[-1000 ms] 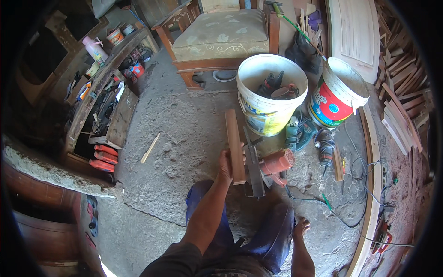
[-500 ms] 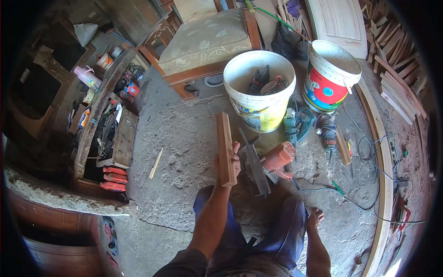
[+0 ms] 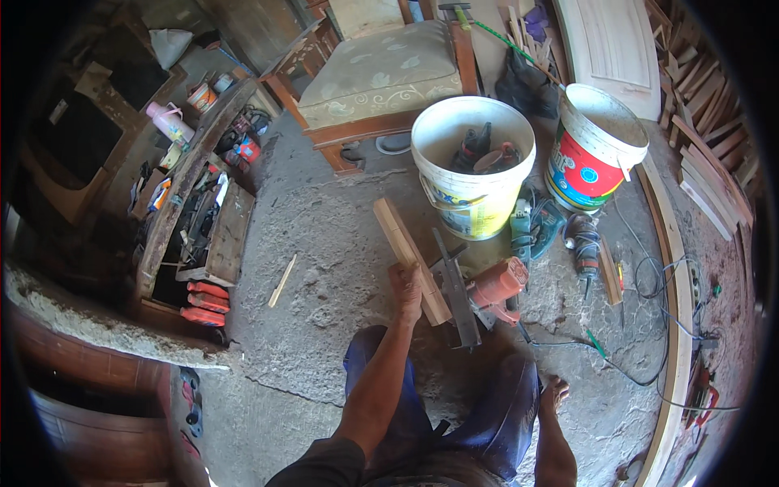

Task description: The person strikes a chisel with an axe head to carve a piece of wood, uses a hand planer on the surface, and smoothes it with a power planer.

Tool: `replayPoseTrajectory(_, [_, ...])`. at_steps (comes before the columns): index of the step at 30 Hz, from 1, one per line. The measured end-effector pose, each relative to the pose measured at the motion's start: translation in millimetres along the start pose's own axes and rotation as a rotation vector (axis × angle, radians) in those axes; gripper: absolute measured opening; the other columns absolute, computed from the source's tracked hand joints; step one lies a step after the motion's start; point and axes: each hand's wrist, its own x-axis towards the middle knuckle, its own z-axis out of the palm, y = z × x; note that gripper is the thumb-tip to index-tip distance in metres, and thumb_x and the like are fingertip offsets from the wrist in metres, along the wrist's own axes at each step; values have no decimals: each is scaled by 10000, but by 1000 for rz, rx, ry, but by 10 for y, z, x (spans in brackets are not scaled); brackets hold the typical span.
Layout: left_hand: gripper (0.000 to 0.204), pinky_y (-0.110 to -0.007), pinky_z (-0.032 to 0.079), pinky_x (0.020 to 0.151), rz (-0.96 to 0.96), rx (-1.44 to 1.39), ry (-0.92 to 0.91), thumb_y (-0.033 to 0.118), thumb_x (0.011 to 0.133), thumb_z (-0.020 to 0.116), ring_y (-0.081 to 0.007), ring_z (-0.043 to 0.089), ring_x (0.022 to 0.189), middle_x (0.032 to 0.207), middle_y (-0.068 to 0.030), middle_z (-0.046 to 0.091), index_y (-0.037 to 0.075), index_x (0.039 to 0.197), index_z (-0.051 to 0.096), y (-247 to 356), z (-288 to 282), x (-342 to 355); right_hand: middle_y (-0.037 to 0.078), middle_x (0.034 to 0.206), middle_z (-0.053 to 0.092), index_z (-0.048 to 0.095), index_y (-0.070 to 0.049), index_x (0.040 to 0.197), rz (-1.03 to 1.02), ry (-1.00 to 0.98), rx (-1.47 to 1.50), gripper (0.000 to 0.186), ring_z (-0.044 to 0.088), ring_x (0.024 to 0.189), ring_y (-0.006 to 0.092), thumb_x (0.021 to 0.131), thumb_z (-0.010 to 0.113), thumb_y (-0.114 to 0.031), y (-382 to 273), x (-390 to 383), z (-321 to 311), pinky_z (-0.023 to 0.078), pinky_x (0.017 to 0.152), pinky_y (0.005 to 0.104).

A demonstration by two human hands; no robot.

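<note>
My left hand (image 3: 406,292) grips a rectangular wooden piece (image 3: 393,230) near its middle, holding it tilted beside the dark metal base plate of a red circular saw (image 3: 498,284); whether they touch I cannot tell. My right hand (image 3: 557,394) is low beside my right knee, holding nothing visible, fingers loosely apart. Just beyond the saw lie a green power tool (image 3: 542,227) and a dark cylindrical power tool (image 3: 583,252), with a short wooden stick (image 3: 609,280) alongside.
Two buckets (image 3: 475,199) (image 3: 591,162), one holding tools, stand before an upholstered wooden chair (image 3: 377,73). A cluttered wooden bench (image 3: 174,207) is at left. Cables (image 3: 639,381), a long plank (image 3: 675,349) and stacked offcuts (image 3: 706,162) line the right side.
My left hand has turned the wooden piece, whose top now leans further left, and the back of the hand shows over it. My right hand stays by the knee.
</note>
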Motion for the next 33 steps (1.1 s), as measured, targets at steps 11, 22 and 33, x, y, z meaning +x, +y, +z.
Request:
replayPoseTrajectory(11, [516, -376, 486, 875, -2, 232, 72, 263, 892, 784, -187, 596, 961, 1089, -93, 621, -31, 1233, 533, 289, 99, -87, 219, 1387, 362, 484, -93, 1326, 117, -13, 193, 459, 363, 1325, 437, 1099, 261, -423, -105, -89, -183, 441, 1043, 580])
replayPoseTrajectory(22, [371, -359, 476, 822, 46, 177, -66, 302, 940, 703, -177, 586, 941, 1040, -90, 624, 9, 1143, 600, -174, 458, -118, 276, 1354, 367, 478, -54, 1307, -27, 32, -64, 289, 392, 1255, 465, 1067, 374, -176, -6, -65, -169, 481, 1000, 531])
replayPoseTrajectory(33, [401, -378, 486, 864, 32, 85, -133, 300, 955, 719, -192, 590, 990, 1081, -82, 625, 52, 1232, 567, -290, 515, -128, 258, 1325, 376, 461, -28, 1311, -3, 127, -17, 290, 413, 1229, 457, 1063, 396, -163, -23, -47, -5, 518, 960, 528])
